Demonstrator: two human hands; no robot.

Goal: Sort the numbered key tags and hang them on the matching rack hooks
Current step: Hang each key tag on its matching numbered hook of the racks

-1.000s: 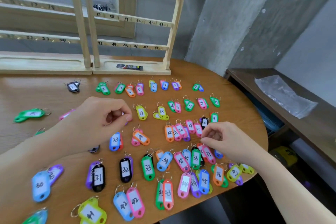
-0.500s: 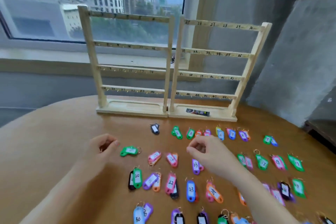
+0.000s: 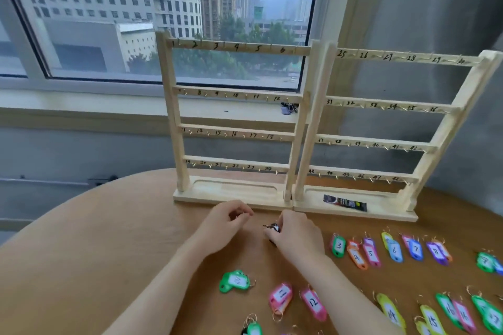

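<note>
Two wooden racks stand at the table's far side, the left rack (image 3: pixel 234 49) numbered 1 to 24 and the right rack (image 3: pixel 394 58) numbered 25 to 48, and no tag hangs on any hook I can see. Just before the left rack's base, my right hand (image 3: pixel 298 235) grips a black key tag (image 3: pixel 273 227) whose ring points left. A short gap away, my left hand (image 3: pixel 226 221) has its fingers curled, with nothing visible in them. Several coloured tags lie in rows on the right, among them a green 3 (image 3: pixel 338 246), a pink 11 (image 3: pixel 281 297) and a pink 12 (image 3: pixel 313 303).
A dark sachet (image 3: pixel 345 202) lies in the right rack's base tray. Binder clips (image 3: pixel 289 108) sit on the windowsill behind the racks. A lone green tag (image 3: pixel 236 281) lies below my left wrist. The round wooden table (image 3: pixel 109 239) curves away on the left.
Both hands have moved from the middle rows of tags up to the left rack's base. My right hand has taken hold of the black tag. The view has lifted toward the racks.
</note>
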